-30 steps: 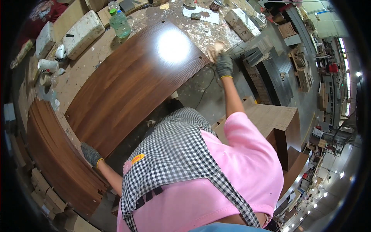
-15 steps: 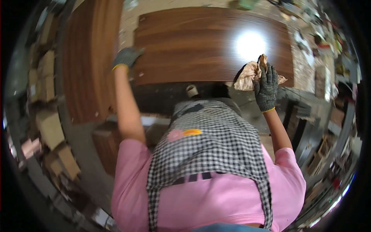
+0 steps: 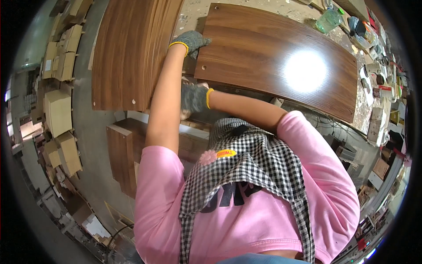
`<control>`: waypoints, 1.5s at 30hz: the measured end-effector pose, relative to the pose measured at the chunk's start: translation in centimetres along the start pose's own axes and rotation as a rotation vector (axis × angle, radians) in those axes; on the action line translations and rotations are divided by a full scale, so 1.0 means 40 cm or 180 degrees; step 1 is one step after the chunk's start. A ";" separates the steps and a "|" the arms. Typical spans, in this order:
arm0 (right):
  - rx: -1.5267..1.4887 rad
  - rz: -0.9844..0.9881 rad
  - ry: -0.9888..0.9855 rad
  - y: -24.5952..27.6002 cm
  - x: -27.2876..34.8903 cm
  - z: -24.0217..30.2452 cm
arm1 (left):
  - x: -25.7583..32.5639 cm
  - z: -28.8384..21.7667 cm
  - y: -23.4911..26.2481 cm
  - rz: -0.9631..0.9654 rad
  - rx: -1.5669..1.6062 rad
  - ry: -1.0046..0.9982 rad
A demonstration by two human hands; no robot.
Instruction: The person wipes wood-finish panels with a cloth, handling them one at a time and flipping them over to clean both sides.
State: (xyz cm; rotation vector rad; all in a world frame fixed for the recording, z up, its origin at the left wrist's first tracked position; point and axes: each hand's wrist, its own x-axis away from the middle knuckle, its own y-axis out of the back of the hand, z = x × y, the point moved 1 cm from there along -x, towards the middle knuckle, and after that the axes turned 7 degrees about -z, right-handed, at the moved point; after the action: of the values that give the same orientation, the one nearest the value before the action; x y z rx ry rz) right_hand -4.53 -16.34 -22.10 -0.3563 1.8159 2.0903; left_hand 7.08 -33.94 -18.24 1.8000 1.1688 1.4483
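Walnut-veneer panel (image 3: 272,66) on the desk (image 3: 193,13): left hand (image 3: 191,42) now grips its near-left corner, right hand (image 3: 193,97) has moved beneath that edge, closed on it, rag gone

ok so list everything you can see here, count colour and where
wood panel: one, dark brown, glossy, flat on the bench
stacked panels: one pile, brown, left of the bench
bench: one, dusty beige, under the panel
plastic bottle: one, green, far right of the bench
small cabinet: one, brown, on the floor below the bench
cardboard boxes: several, tan, along the left
left hand: grey glove, on the panel's left edge
right hand: grey glove, at the panel's near edge
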 end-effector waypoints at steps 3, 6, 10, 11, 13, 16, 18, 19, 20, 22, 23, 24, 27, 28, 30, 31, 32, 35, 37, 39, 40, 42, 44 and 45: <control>-0.0990 -0.0282 0.0021 0.201 0.094 0.003 | -0.016 0.017 -0.005 0.0302 0.0016 0.0000; 0.0280 -0.0550 -0.1142 0.283 0.312 -0.023 | -0.021 0.074 -0.032 -0.0023 -0.0244 -0.0987; 0.1339 0.0185 -0.1904 0.270 0.504 -0.060 | -0.007 -0.032 0.026 0.0341 0.0242 0.0067; 0.1472 0.0314 -0.1948 0.246 0.485 -0.049 | -0.014 -0.040 0.023 0.0389 0.0144 -0.0011; 0.0630 0.0046 -0.1854 0.167 0.397 -0.044 | -0.019 -0.008 0.013 0.0402 -0.0423 -0.0583; -0.0748 -0.0562 -0.1491 0.120 0.177 -0.033 | -0.020 0.032 0.001 0.0046 -0.0752 -0.1255; 0.0804 -0.0475 -0.1058 0.041 0.084 -0.044 | -0.009 0.026 0.014 -0.0079 -0.0685 -0.1243; 0.0130 -0.0500 -0.1232 0.066 0.064 -0.050 | -0.009 0.014 0.023 0.0211 -0.0441 -0.0830; 0.0190 -0.0622 -0.1074 0.072 0.095 -0.069 | -0.004 -0.040 0.029 0.0308 0.0309 0.0026; 0.0011 -0.0319 -0.1202 0.148 0.172 -0.075 | 0.007 -0.057 0.034 0.0321 0.0568 0.0215; 0.0334 -0.0121 -0.1544 0.211 0.256 -0.062 | 0.013 -0.069 0.038 0.0366 0.0691 0.0407; 0.1327 -0.0119 -0.1362 0.224 0.362 -0.058 | 0.015 -0.068 0.039 0.0378 0.0686 0.0375; -0.0233 0.0506 -0.3652 0.431 0.611 -0.020 | 0.022 -0.025 -0.001 0.0265 0.0655 0.0502; 0.1557 -0.0025 -0.3202 0.408 0.782 0.014 | 0.021 -0.039 0.004 0.0158 0.0569 0.0443; 0.1799 -0.0470 -0.4007 0.489 1.035 0.034 | 0.035 -0.013 -0.021 0.0027 0.0496 0.0459; 0.1849 -0.0696 -0.4478 0.536 1.179 0.046 | 0.037 0.008 -0.046 -0.0445 0.0492 0.0404; 0.1800 -0.0862 -0.5060 0.569 1.331 0.068 | 0.034 0.012 -0.053 -0.0901 0.0471 0.0308; 0.1673 -0.1770 -0.5812 0.672 1.510 0.142 | 0.080 -0.063 -0.060 -0.1286 0.0528 0.0313; 0.1799 -0.1581 -0.5856 0.731 1.347 0.085 | 0.114 -0.065 -0.132 -0.2114 0.0337 0.0525; 0.0346 -0.2796 -0.4905 0.741 1.070 0.007 | 0.109 -0.060 -0.235 -0.2758 0.0259 0.0698; 0.1216 -0.2123 -0.4443 0.683 1.022 -0.021 | 0.097 -0.076 -0.255 -0.2757 0.0251 0.0616; 0.0281 -0.1653 -0.3692 0.580 0.787 -0.079 | 0.083 -0.105 -0.281 -0.3182 0.0712 0.0747; -0.0105 -0.0670 -0.3003 0.419 0.570 -0.126 | 0.079 -0.029 -0.308 -0.3223 0.0566 0.0573; 0.0976 -0.0369 -0.2049 0.372 0.484 -0.146 | 0.081 -0.012 -0.320 -0.3243 0.0418 0.0469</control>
State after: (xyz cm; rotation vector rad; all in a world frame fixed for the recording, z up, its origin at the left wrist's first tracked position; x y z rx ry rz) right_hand -28.54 -22.02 -17.46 0.2613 1.6200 1.5588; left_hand 3.10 -25.09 -27.19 0.8712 1.8889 0.8856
